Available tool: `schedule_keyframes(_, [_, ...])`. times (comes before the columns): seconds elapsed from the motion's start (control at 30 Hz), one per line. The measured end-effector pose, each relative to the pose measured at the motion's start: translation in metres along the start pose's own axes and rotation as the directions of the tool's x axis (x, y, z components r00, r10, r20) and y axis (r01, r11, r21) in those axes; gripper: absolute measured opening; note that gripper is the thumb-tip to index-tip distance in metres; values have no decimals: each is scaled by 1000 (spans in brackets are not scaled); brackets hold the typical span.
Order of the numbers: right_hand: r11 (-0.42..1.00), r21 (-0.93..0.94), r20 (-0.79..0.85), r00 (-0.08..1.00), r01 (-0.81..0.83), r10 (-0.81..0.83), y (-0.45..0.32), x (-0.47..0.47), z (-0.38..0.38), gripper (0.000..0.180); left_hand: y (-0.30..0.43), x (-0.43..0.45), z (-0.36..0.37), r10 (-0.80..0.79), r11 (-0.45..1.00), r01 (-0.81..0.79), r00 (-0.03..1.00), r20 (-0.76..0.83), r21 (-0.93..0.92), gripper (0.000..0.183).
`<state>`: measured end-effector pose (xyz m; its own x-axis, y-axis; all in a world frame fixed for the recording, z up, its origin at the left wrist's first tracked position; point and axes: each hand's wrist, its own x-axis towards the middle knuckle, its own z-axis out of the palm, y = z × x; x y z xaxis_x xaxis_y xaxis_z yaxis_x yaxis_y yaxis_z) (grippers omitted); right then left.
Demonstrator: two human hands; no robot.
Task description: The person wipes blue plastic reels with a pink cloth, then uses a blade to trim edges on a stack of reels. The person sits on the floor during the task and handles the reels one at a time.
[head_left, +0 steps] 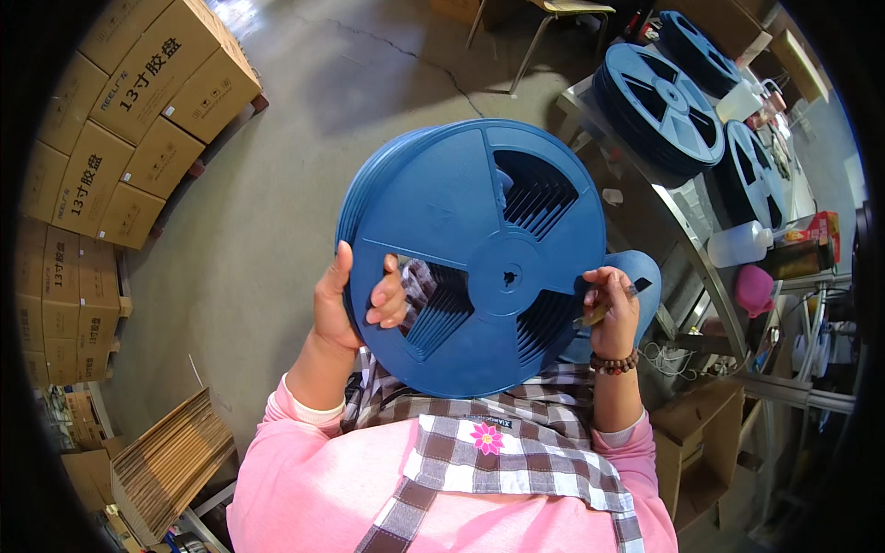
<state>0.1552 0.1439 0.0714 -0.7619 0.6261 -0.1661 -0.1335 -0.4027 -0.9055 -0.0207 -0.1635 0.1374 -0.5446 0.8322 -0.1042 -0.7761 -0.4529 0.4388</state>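
Note:
A stack of blue plastic reels (422, 193) stands on edge over my lap, with its broad round face towards me. My left hand (333, 304) grips the stack at its left rim; the fingertips show through a window in the reels. At the right rim, my right hand (614, 314) holds a slim tool (641, 284) with a dark flat end and a yellowish part, perhaps a craft knife. Its fingers are close to the rim; whether they touch it I cannot tell. Several reel edges show through the windows.
More blue reel stacks (681, 104) lie on the workbench (681, 221) at right, near a white plastic bottle (731, 245) and a pink container (753, 290). Cartons (142, 90) are piled at left. Flattened cardboard (173, 463) stands lower left, an open carton (698, 449) lower right.

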Motion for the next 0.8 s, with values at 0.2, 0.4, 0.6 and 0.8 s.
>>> schedule_keyframes(0.2, [920, -286, 236, 951, 266, -202, -21, -11, 0, 11, 15, 4, -18, -17, 1000, 17, 1000, -2, -7, 58])
schedule_keyframes(0.4, [406, -438, 876, 482, 802, -5, -26, -27, 39, 34, 37, 31, 9, -93, 992, 95, 995, -30, 82, 56])
schedule_keyframes(0.6, [268, -446, 882, 368, 854, 295, 7, -27, 68, 63, 47, 60, 44, -183, 976, 185, 983, -30, 114, 80])
schedule_keyframes(0.8, [373, -369, 930, 343, 852, 136, 23, -26, 64, 63, 37, 71, 70, -269, 961, 267, 963, 20, 72, 97])
